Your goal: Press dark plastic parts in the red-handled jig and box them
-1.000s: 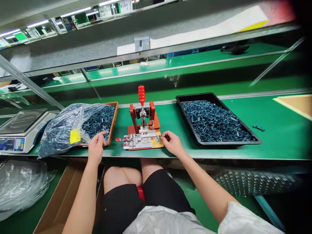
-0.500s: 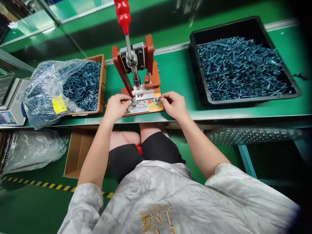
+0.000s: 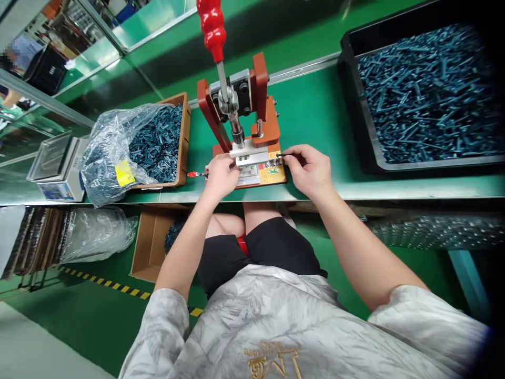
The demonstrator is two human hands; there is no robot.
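Note:
A hand-lever toggle press with a red handle (image 3: 213,29) stands on the green bench, its lever upright. My left hand (image 3: 221,176) is at the left of the press's metal block (image 3: 252,156), fingers bent together against the fixture; whatever they pinch is hidden. Just right of the fixture, my right hand (image 3: 310,169) pinches a small dark pin-like piece (image 3: 280,155) between thumb and forefinger. Its free end points left, over the yellow label (image 3: 273,175) on the base.
A black tray (image 3: 381,164) of loose dark blue-green pieces stands at right. At left are a brown crate (image 3: 182,142) of similar pieces, partly covered by a plastic bag (image 3: 102,152), and a scale (image 3: 59,171). A red-tipped small lever (image 3: 193,174) juts left from the fixture.
My head view has swung left, so everything appears further right. My right hand has drawn slightly away from the fixture, and the dark piece in its fingers now shows. My left hand stays at the fixture.

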